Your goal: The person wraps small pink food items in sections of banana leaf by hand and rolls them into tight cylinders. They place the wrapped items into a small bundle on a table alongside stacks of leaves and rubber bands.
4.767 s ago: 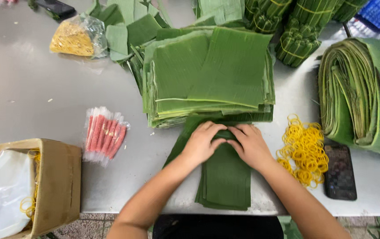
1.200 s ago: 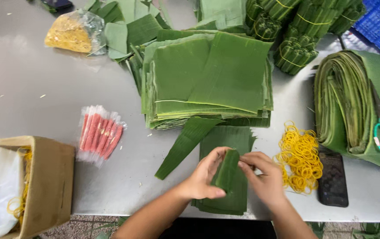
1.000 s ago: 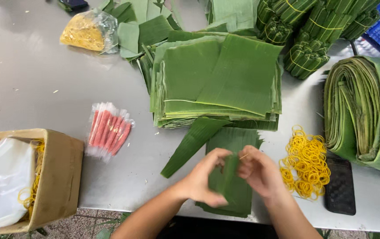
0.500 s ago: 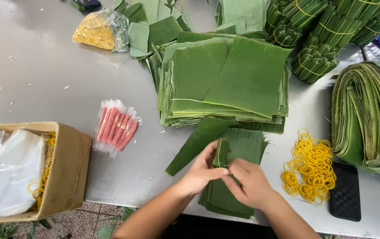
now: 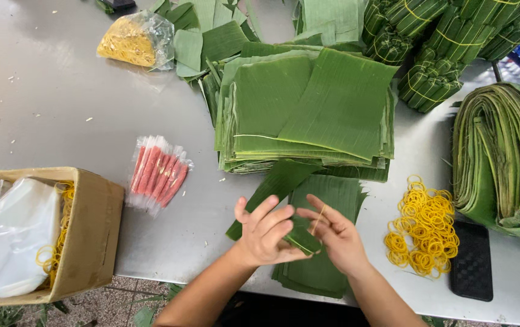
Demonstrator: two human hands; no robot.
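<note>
Head view | my left hand (image 5: 266, 233) clamps a small folded leaf packet (image 5: 301, 235) above the leaf stack (image 5: 320, 266) | right hand (image 5: 336, 233), fingers spread, stretches a yellow rubber band (image 5: 317, 219) beside it | step: binding, I judge | next: loop band over packet without loosening fold.

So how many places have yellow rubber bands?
3. A clear bag of them lies at the table's far left, a loose pile sits right of the hands, and some hang inside the cardboard box. More may hide in the box.
</note>
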